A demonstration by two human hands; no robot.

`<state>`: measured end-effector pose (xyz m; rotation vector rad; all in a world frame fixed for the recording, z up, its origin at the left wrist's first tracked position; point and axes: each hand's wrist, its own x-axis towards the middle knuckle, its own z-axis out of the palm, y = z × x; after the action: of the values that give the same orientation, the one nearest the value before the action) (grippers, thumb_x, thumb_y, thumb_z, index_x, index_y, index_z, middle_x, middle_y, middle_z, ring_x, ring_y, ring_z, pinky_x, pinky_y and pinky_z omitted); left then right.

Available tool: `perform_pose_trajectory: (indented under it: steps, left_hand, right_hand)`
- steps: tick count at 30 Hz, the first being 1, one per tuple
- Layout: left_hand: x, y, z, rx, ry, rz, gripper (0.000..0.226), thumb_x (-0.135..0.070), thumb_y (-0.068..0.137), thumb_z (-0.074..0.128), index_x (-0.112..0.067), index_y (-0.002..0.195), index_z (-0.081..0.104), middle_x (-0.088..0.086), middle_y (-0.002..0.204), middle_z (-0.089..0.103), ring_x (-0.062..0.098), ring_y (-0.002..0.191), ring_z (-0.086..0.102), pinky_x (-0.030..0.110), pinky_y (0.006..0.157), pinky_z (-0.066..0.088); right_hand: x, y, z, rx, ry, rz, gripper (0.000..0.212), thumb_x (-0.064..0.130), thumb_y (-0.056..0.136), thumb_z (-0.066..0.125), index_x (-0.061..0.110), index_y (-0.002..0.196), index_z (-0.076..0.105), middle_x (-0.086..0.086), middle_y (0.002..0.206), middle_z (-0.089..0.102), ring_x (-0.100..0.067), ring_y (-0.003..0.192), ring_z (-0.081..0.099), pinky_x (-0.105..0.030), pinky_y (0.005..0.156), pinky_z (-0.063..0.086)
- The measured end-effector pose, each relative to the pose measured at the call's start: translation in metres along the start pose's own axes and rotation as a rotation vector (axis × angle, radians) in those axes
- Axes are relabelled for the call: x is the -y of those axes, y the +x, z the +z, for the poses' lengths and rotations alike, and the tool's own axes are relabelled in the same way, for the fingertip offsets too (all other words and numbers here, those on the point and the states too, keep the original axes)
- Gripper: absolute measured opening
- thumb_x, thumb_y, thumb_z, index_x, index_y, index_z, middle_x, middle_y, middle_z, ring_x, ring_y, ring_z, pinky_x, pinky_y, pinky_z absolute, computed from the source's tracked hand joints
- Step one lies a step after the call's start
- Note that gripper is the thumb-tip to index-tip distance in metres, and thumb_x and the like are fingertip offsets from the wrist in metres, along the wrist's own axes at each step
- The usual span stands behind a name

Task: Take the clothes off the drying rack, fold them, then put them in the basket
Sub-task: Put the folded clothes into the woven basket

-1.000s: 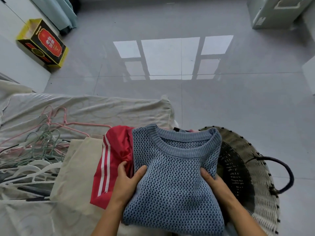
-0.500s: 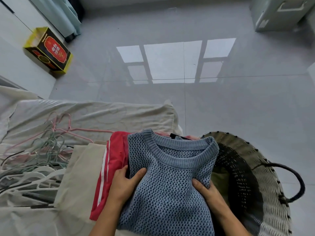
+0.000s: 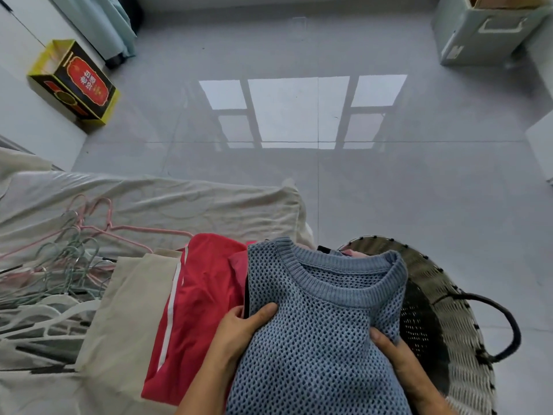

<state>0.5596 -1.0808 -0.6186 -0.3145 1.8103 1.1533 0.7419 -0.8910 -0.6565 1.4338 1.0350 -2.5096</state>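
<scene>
Folded blue knit sweater [image 3: 323, 324], neckline facing away, held flat between both hands. Left hand [image 3: 239, 327] grips left edge, thumb on top. Right hand [image 3: 392, 351] grips right edge, thumb on top, fingers hidden beneath. Sweater's right side overlaps opening of woven basket [image 3: 466, 381] standing on grey floor [image 3: 389, 190]; left side overlaps red garment with white stripes [image 3: 203, 295]. Beige garment [image 3: 128, 319] just beside red one. Pile of hangers [image 3: 59, 265] further left, all on cream sheet [image 3: 149, 205]. Yellow box [image 3: 71, 82] far left on floor.
</scene>
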Motion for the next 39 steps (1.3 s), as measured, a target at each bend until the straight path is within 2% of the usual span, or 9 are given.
perform_pose_trajectory:
  steps: [4,9,14,18,24,27,30,35,39]
  left_hand:
    - [0.018,0.012,0.012,-0.050,0.231,0.140,0.065,-0.073,0.050,0.074,-0.028,0.095,0.070,-0.004,0.109,0.065,0.018,0.108,0.059,0.036,0.092,0.049]
    - [0.015,0.004,0.067,0.054,0.124,0.137,0.046,-0.051,0.066,0.070,-0.029,0.104,0.058,-0.017,0.098,0.063,-0.002,0.089,0.060,0.011,0.066,0.043]
    - [0.031,0.016,0.110,0.068,0.072,0.100,0.033,-0.033,0.081,0.066,-0.019,0.110,0.060,-0.011,0.101,0.065,-0.002,0.089,0.059,0.007,0.066,0.046]
    - [0.056,0.035,0.133,0.068,-0.003,0.014,0.029,-0.031,0.081,0.067,-0.018,0.106,0.063,-0.002,0.108,0.068,0.010,0.096,0.063,0.026,0.085,0.051]
    - [0.100,0.077,0.154,0.037,-0.056,-0.121,0.080,-0.058,0.045,0.074,-0.018,0.114,0.063,0.000,0.110,0.069,0.020,0.102,0.065,0.045,0.097,0.048]
    - [0.120,0.104,0.162,0.016,-0.092,-0.181,0.077,-0.052,0.053,0.074,-0.014,0.119,0.061,0.002,0.112,0.068,0.022,0.102,0.065,0.045,0.097,0.047]
    - [0.137,0.128,0.169,-0.018,-0.100,-0.215,0.047,-0.030,0.080,0.068,-0.011,0.121,0.056,0.008,0.113,0.065,0.024,0.102,0.062,0.042,0.096,0.048]
    - [0.165,0.165,0.180,-0.033,-0.081,-0.216,0.054,-0.031,0.080,0.068,-0.011,0.128,0.052,0.009,0.121,0.061,0.024,0.105,0.058,0.034,0.092,0.046]
    - [0.187,0.191,0.191,-0.012,-0.109,-0.233,0.052,-0.028,0.085,0.063,-0.012,0.132,0.048,0.007,0.125,0.058,0.021,0.103,0.056,0.028,0.082,0.042]
  right_hand:
    - [-0.013,-0.004,-0.020,-0.025,0.072,0.001,0.118,0.048,0.007,0.092,0.019,0.115,0.055,-0.007,0.113,0.065,-0.029,0.105,0.059,-0.047,0.089,0.045]
    - [0.003,-0.015,-0.058,-0.109,0.146,-0.027,0.079,0.033,0.058,0.087,0.015,0.126,0.050,-0.002,0.100,0.063,-0.025,0.089,0.059,-0.040,0.070,0.045]
    - [0.004,-0.009,-0.108,-0.144,-0.038,0.006,0.131,0.059,0.012,0.088,0.020,0.131,0.047,-0.003,0.119,0.062,-0.027,0.103,0.062,-0.038,0.071,0.055]
    - [-0.004,0.005,-0.136,-0.141,-0.075,0.028,0.130,0.061,0.019,0.088,0.021,0.135,0.045,-0.003,0.125,0.061,-0.028,0.109,0.060,-0.049,0.093,0.048]
    - [-0.034,0.042,-0.165,-0.136,-0.130,0.029,0.120,0.065,0.025,0.087,0.029,0.132,0.045,0.000,0.129,0.058,-0.025,0.114,0.058,-0.053,0.103,0.041]
    - [-0.050,0.064,-0.170,-0.164,-0.131,0.018,0.109,0.061,0.031,0.087,0.027,0.126,0.046,-0.003,0.124,0.060,-0.023,0.108,0.059,-0.048,0.100,0.043]
    - [-0.068,0.086,-0.175,-0.193,-0.097,0.018,0.089,0.044,0.056,0.085,0.023,0.131,0.043,-0.006,0.125,0.057,-0.019,0.102,0.057,-0.039,0.095,0.042]
    - [-0.102,0.122,-0.195,-0.243,-0.194,0.046,0.120,0.068,0.021,0.083,0.026,0.126,0.044,0.000,0.114,0.060,-0.016,0.099,0.058,-0.036,0.094,0.042]
    - [-0.120,0.154,-0.209,-0.286,-0.215,0.084,0.114,0.070,0.046,0.077,0.022,0.140,0.035,-0.006,0.129,0.054,-0.026,0.118,0.052,-0.039,0.101,0.040]
